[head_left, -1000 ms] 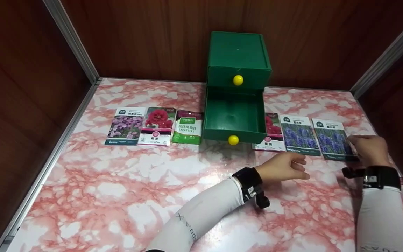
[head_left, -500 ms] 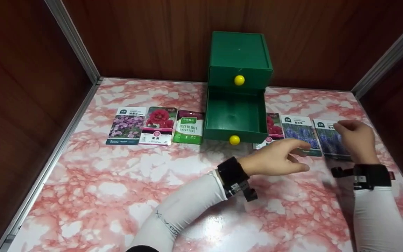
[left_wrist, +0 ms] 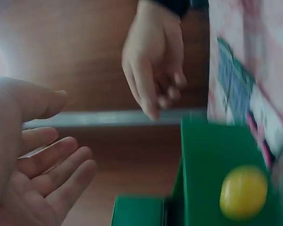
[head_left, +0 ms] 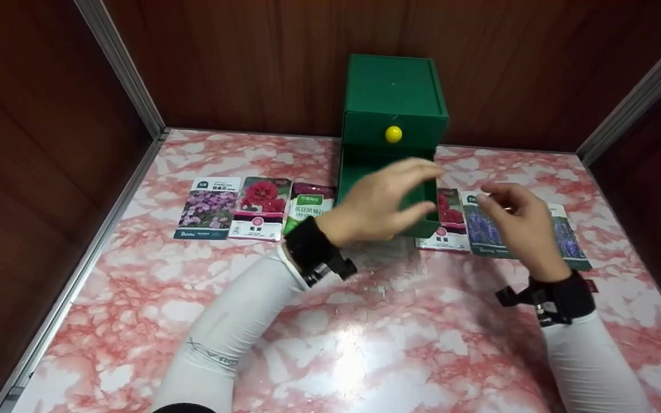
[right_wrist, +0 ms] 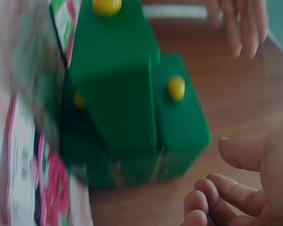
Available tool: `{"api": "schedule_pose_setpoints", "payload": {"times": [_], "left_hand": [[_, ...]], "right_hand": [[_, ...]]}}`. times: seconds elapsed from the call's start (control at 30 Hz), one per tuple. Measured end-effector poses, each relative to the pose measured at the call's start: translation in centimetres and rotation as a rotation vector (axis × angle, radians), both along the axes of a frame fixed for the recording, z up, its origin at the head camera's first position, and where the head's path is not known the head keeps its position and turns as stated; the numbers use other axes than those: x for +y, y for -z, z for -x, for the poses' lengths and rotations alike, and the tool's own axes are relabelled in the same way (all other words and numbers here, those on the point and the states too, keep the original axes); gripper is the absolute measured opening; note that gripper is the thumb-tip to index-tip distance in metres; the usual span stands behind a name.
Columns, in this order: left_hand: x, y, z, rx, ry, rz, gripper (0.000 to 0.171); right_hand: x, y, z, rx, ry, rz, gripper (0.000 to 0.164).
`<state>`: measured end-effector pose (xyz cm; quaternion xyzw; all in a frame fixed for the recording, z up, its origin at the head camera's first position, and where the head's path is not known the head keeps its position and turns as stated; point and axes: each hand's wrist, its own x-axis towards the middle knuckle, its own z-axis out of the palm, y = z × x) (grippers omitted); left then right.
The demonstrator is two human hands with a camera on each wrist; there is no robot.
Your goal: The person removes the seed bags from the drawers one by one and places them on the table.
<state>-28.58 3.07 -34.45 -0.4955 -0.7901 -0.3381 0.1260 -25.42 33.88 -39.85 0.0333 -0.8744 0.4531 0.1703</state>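
My left hand (head_left: 385,198) passes over the pulled-out lower drawer (head_left: 431,228) of a green two-drawer box (head_left: 393,86). Its fingers are extended, thumb apart, and it holds nothing; it hides most of that drawer's inside in the head view. To the right, my right hand (head_left: 528,229) hovers above two blue-flower seed packets (head_left: 482,226), fingers loosely bent around an empty gap. In the left wrist view the lower drawer's yellow knob (left_wrist: 244,193) shows close up. The right wrist view has both yellow knobs, the upper one (right_wrist: 176,88) on its closed drawer.
Left of the box lie a purple-flower packet (head_left: 207,209), a red-flower packet (head_left: 259,209) and a green-and-white packet (head_left: 310,201). Another red-flower packet (head_left: 451,221) lies right beside the drawer. Dark wood panels (head_left: 238,69) enclose the marbled table (head_left: 422,355).
My left hand has moved left and up from in front of the right-hand packets to over the drawer. My right hand has left the rightmost packet and shifted left.
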Motion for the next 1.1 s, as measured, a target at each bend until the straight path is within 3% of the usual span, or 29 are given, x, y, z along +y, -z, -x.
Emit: {"api": "schedule_pose_setpoints", "payload": {"times": [0.2, 0.33, 0.47, 0.6, 0.83, 1.1], "left_hand": [[-3.4, 0.1, 4.2, 0.036, -0.212, -0.004, 0.057], [-4.8, 0.3, 6.8, 0.047, -0.329, 0.044, 0.062], [-5.4, 0.8, 8.7, 0.042, -0.417, 0.112, 0.066], [-5.6, 1.5, 9.7, 0.030, -0.434, 0.141, 0.067], [-5.5, 1.3, 10.6, 0.079, -0.439, 0.139, 0.057], [-5.9, 1.1, 10.7, 0.053, -0.489, 0.081, 0.048]], "right_hand": [[-4.6, -0.7, -1.7, 0.060, -0.163, 0.019, 0.024], [-7.0, -0.5, -2.7, 0.069, -0.281, -0.010, 0.027], [-9.0, 0.2, -2.8, 0.115, -0.383, -0.084, 0.033], [-10.4, 1.5, -2.8, 0.206, -0.435, -0.219, 0.036], [-11.8, 3.3, -2.6, 0.445, -0.379, -0.554, 0.043], [-12.7, 4.2, -2.0, 0.487, -0.329, -0.670, 0.039]]}}
